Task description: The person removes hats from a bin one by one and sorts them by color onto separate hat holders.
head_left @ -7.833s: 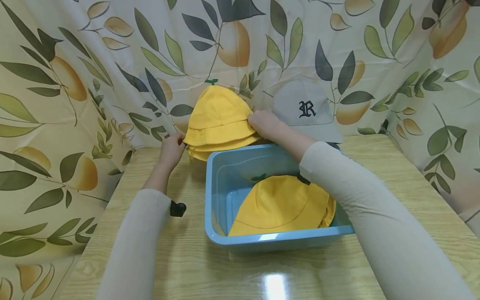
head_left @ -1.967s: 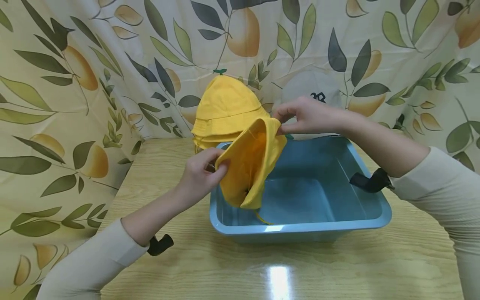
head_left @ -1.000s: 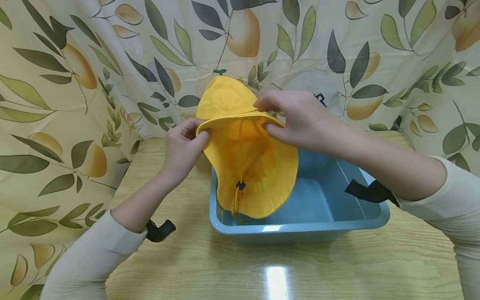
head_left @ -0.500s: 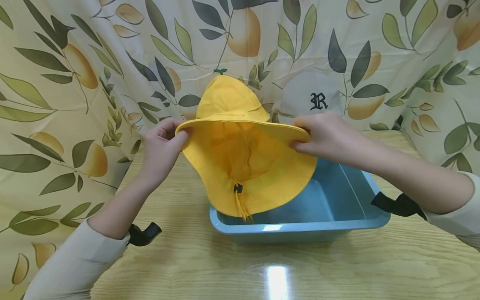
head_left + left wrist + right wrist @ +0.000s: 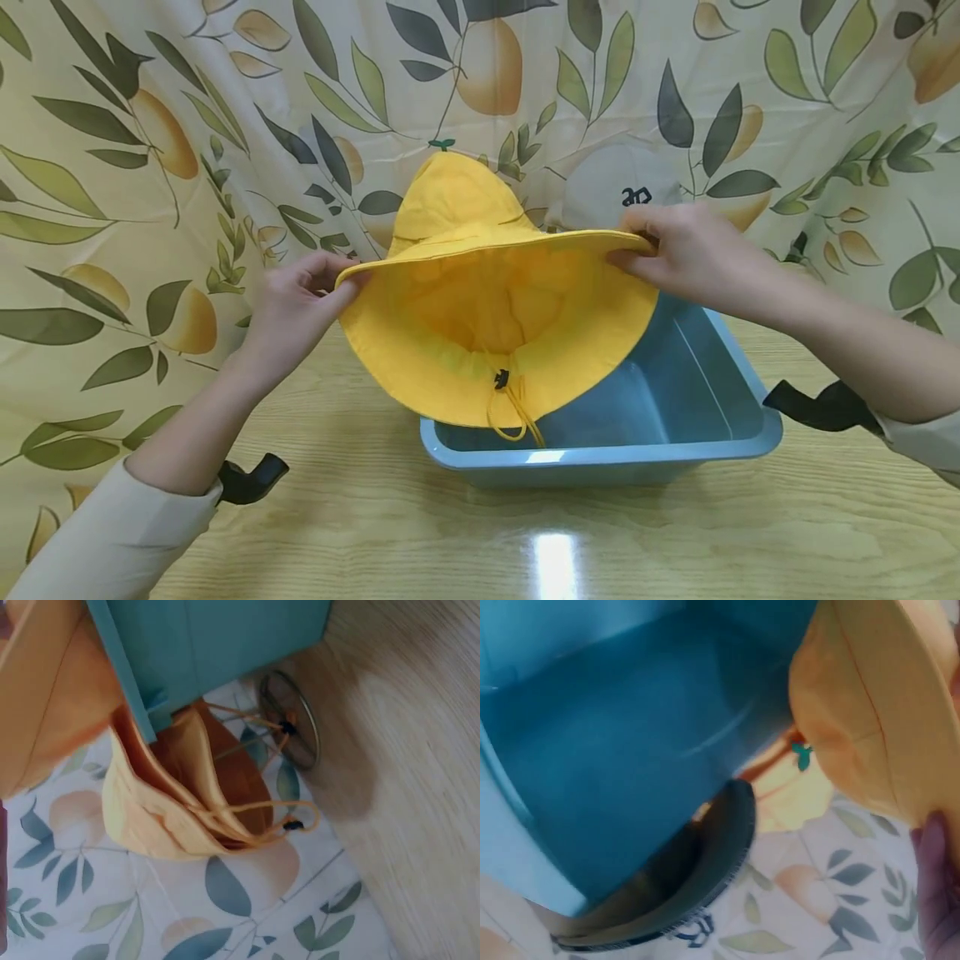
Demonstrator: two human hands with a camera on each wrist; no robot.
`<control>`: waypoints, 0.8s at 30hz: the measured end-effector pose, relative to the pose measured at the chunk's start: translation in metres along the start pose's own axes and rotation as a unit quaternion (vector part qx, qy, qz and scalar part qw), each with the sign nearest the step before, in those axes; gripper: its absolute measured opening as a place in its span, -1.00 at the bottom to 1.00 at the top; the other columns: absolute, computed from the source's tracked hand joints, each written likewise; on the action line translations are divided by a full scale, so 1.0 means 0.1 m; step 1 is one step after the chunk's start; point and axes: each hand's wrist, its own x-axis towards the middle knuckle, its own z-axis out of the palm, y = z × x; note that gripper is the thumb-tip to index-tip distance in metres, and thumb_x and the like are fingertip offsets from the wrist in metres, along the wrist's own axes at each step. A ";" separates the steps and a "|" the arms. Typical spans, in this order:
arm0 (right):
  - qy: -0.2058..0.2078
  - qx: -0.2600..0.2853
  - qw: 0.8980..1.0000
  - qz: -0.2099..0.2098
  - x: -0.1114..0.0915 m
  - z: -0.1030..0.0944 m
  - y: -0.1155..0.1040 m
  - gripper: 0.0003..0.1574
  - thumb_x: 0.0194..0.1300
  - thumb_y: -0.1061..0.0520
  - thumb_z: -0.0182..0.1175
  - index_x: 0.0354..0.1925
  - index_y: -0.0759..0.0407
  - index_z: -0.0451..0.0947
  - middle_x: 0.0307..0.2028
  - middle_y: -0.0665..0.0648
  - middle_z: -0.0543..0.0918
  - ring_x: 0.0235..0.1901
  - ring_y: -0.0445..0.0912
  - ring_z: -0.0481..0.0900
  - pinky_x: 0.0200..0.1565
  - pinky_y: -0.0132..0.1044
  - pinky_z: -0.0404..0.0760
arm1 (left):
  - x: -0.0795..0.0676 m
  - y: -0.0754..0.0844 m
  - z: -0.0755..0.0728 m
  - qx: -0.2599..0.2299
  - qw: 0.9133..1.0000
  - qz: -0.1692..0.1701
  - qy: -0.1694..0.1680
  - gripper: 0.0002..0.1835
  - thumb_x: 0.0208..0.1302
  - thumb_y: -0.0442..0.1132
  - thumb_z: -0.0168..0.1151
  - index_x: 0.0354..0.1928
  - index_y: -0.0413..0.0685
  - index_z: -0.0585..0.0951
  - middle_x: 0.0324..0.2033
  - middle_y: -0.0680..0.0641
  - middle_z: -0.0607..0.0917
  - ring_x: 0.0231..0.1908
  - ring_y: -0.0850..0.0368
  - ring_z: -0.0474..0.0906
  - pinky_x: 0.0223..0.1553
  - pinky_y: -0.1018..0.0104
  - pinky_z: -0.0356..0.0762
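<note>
A yellow bucket hat (image 5: 480,308) is spread wide above the blue bin, its inside facing me. My left hand (image 5: 296,308) pinches the brim's left end between thumb and fingers. At the opposite end, my right hand (image 5: 693,258) pinches the brim in the same way. A yellow drawcord with a black cord lock (image 5: 501,379) dangles from the hat. In the right wrist view, the held hat's crown (image 5: 840,712) bears a green sprout (image 5: 802,756). Behind it stand stacked yellow hats (image 5: 457,196), their lower part hidden; the left wrist view shows their nested brims (image 5: 161,817).
The blue bin (image 5: 600,454) sits on the wood-grain table (image 5: 360,517). A grey cap (image 5: 600,192) with a black letter stands behind, partly covered by my right hand. In the left wrist view, a metal ring (image 5: 311,727) lies beside the stack. Leaf-patterned cloth (image 5: 315,50) hangs behind.
The yellow hat that lay in the bin is now held above it. Over the last two seconds my hands have moved apart, stretching the brim and turning its opening towards me.
</note>
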 end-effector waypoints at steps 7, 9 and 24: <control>0.077 0.076 0.994 0.025 0.11 -0.19 -0.09 -0.88 0.08 0.37 0.32 -0.49 0.28 0.56 -0.49 0.20 0.69 -0.55 -0.58 0.43 -0.50 -0.70 0.38 | -0.02 -0.06 -0.04 0.079 0.992 -0.060 -0.078 -0.85 0.25 -0.21 0.25 -0.30 -0.16 0.65 -0.48 -0.05 0.69 -0.52 0.29 0.54 -0.54 0.51 0.50; 0.091 0.081 0.992 0.025 0.16 -0.22 -0.12 -0.94 0.10 0.39 0.29 -0.44 0.32 0.58 -0.44 0.23 0.71 -0.50 -0.61 0.48 -0.42 -0.75 0.40 | -0.02 -0.08 -0.04 0.077 0.989 -0.085 -0.095 -0.81 0.29 -0.16 0.22 -0.28 -0.16 0.63 -0.47 -0.07 0.68 -0.54 0.25 0.56 -0.53 0.48 0.52; 0.140 0.003 0.988 -0.058 0.54 -0.23 -0.18 -0.85 0.18 0.35 0.25 -0.22 0.37 0.59 -0.29 0.29 0.71 -0.59 0.08 0.64 -0.47 -0.80 0.22 | 0.17 -0.01 -0.09 -0.142 0.981 -0.074 0.106 -0.88 0.30 -0.28 0.18 -0.30 -0.22 0.53 -0.33 0.02 0.65 -0.43 0.30 0.68 -0.29 0.43 0.63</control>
